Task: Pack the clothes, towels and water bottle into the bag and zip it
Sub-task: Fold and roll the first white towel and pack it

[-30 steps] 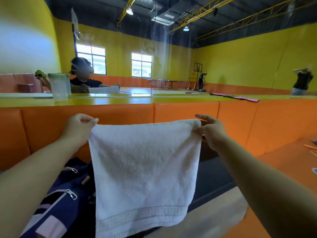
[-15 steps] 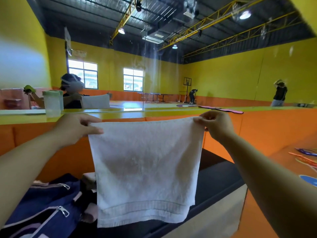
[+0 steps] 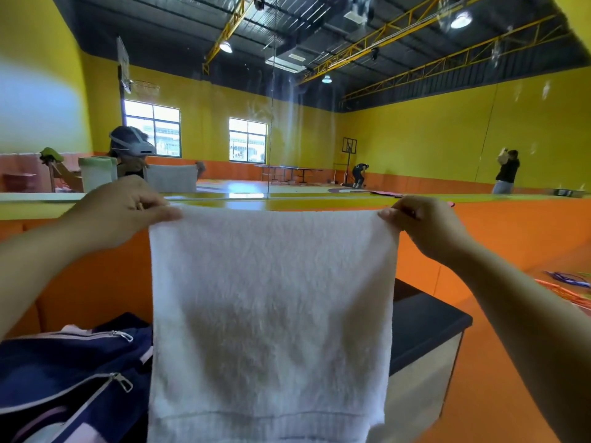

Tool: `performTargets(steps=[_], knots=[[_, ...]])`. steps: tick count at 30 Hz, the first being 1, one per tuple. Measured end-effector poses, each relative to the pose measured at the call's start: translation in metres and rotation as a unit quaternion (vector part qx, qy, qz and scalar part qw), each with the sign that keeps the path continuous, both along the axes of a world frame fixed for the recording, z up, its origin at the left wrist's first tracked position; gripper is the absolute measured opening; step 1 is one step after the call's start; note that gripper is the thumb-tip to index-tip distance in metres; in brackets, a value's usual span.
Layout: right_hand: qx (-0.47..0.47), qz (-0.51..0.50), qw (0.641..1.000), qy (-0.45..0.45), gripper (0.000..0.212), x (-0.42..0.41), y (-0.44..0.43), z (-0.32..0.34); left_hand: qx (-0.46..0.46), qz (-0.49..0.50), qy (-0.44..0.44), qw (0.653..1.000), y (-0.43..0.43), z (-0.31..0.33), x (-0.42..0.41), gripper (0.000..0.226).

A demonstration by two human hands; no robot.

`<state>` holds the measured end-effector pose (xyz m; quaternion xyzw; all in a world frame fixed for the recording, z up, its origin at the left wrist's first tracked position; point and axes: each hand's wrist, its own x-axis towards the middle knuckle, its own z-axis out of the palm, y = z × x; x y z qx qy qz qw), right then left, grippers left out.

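Note:
A white towel (image 3: 271, 314) hangs flat and spread out in front of me, held up by its two top corners. My left hand (image 3: 118, 212) pinches the top left corner and my right hand (image 3: 422, 225) pinches the top right corner. Below and to the left lies a navy blue bag (image 3: 64, 372) with pink trim and silver zippers; the towel hides its right part. No water bottle or other clothes are visible.
A black-topped bench (image 3: 425, 327) runs behind the towel, against an orange padded wall (image 3: 96, 282). A mirror above shows a person in a headset (image 3: 131, 148) holding a towel. Coloured hoops (image 3: 569, 282) lie on the orange floor at right. Two people stand far off.
Both hands have lifted the towel higher and it now hangs nearer the camera and flatter. The view has tilted up, showing more ceiling and less of the bag.

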<state>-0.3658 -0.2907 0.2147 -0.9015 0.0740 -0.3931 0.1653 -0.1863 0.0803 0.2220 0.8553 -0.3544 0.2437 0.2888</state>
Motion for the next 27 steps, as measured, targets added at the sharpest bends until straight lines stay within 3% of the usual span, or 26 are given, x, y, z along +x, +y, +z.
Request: performTargets(steps=[4, 9, 14, 18, 22, 27], knots=[[0.008, -0.05, 0.997, 0.059, 0.026, 0.035, -0.011, -0.015, 0.04, 0.013, 0.088, 0.995, -0.011, -0.013, 0.015, 0.012], [0.23, -0.002, 0.971, 0.065, 0.021, 0.082, -0.025, -0.036, 0.029, 0.033, 0.194, 0.98, -0.035, -0.031, 0.043, 0.008], [0.285, 0.053, 0.95, -0.117, 0.018, 0.103, -0.035, -0.024, -0.147, 0.042, 0.058, 0.987, -0.049, -0.021, 0.045, 0.012], [0.26, 0.077, 0.946, -0.175, 0.017, 0.094, -0.037, -0.029, -0.169, 0.033, 0.014, 0.985, -0.042, -0.027, 0.034, 0.019], [0.254, 0.075, 0.962, -0.07, 0.023, 0.07, -0.039, -0.076, -0.137, -0.03, 0.093, 0.986, -0.032, -0.071, 0.012, 0.018], [0.316, 0.074, 0.941, 0.092, 0.013, 0.026, -0.03, -0.158, 0.009, -0.027, 0.168, 0.985, -0.01, -0.151, -0.019, 0.023]])
